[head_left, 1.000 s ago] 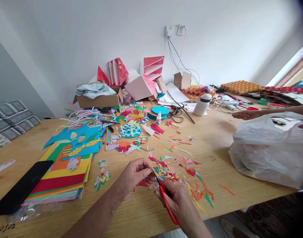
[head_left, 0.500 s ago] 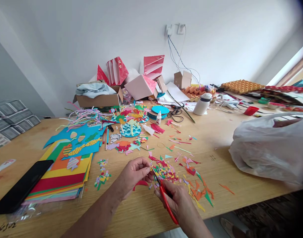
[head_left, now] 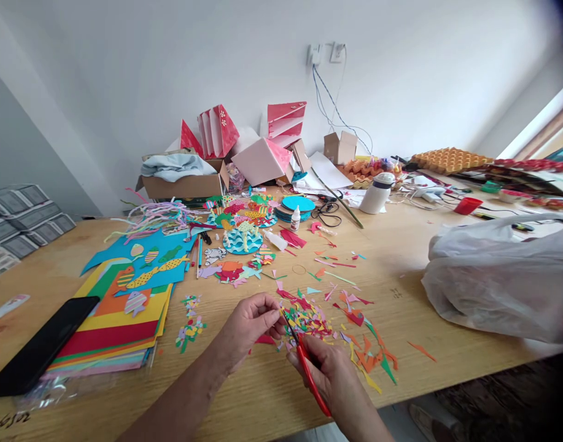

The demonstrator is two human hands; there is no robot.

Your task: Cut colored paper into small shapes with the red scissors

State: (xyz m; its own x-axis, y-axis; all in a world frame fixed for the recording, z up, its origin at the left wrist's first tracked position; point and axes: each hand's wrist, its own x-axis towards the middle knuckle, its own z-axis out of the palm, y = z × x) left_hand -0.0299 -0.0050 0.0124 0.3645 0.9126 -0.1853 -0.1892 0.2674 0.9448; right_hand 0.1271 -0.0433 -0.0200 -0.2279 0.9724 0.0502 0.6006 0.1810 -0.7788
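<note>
Red-handled scissors [head_left: 309, 379] are in my right hand [head_left: 333, 370], fingers wrapped round the grips and blades pointing up and left. The blade tips meet the fingertips of my left hand [head_left: 256, 322], which is closed in a pinch. A tiny bit of yellow paper seems to show at that pinch; most of what it holds is hidden. Just behind both hands spreads a heap of small coloured paper snippets [head_left: 311, 316]. Part of a red paper piece [head_left: 264, 339] shows beneath my left hand.
Left of my arms lie coloured paper sheets [head_left: 106, 334] with fish cutouts and a black phone [head_left: 42, 347]. Longer paper scraps [head_left: 366, 353] lie to the right, then a white plastic bag [head_left: 488, 282]. Behind stand a glue bottle [head_left: 295, 219] and decorated blue discs [head_left: 243, 240].
Both hands and the scissors stay almost where they were. The plastic bag at the right has shifted slightly and changed shape, showing some of the table behind it.
</note>
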